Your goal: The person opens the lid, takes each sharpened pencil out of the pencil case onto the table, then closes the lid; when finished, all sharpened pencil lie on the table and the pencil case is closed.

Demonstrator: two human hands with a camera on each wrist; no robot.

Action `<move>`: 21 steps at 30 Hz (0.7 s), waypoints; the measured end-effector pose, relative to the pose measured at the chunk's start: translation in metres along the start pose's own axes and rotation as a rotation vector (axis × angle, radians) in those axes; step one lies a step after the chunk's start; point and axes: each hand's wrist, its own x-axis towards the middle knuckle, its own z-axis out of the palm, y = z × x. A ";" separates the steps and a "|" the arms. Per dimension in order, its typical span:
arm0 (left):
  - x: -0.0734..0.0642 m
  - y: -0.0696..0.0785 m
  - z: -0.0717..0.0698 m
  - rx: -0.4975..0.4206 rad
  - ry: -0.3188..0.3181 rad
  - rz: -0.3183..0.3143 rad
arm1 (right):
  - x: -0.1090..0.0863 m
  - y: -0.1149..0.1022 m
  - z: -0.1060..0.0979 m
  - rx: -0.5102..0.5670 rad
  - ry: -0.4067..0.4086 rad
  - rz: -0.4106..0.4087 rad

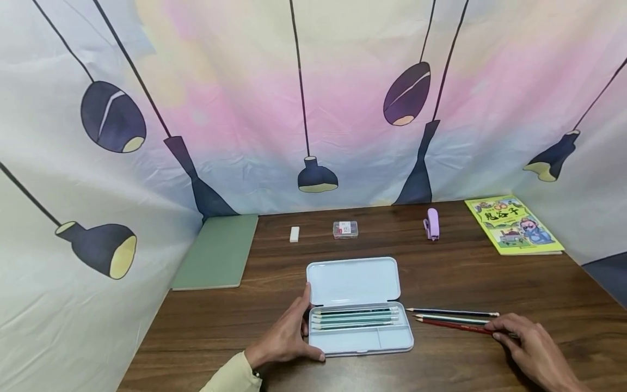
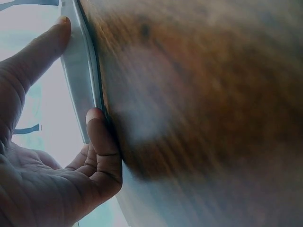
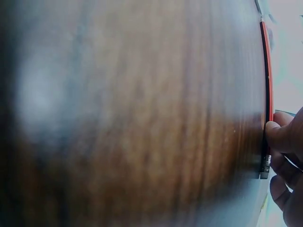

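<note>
A pale blue pencil case [image 1: 360, 347] lies on the table with its lid [image 1: 352, 281] raised, and several pencils [image 1: 355, 318] sit side by side in its upper compartment. At its left end my left hand [image 1: 286, 332] grips the case, thumb at the near corner and fingers along the side. To the right of the case lie a dark pencil [image 1: 453, 312], a green-and-white pencil [image 1: 450, 318] and a red pencil [image 1: 453, 325]. With thumb and index finger my right hand [image 1: 531, 343] pinches the red pencil near its eraser end, its fingertips overlapping the green-and-white one.
Along the back of the table are a white eraser [image 1: 294, 234], a small clear box [image 1: 345, 230], a purple stapler [image 1: 431, 224] and a yellow-green book [image 1: 514, 225]. A green notebook [image 1: 215, 253] lies at the left. A printed cloth [image 1: 259, 109] hangs behind.
</note>
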 end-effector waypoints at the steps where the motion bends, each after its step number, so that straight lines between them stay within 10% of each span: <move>1: 0.000 0.000 0.000 0.002 0.001 -0.001 | 0.000 0.000 0.000 -0.006 -0.006 0.006; 21: -0.001 0.001 0.000 0.009 0.008 -0.006 | 0.056 -0.060 0.034 0.045 -0.004 -0.152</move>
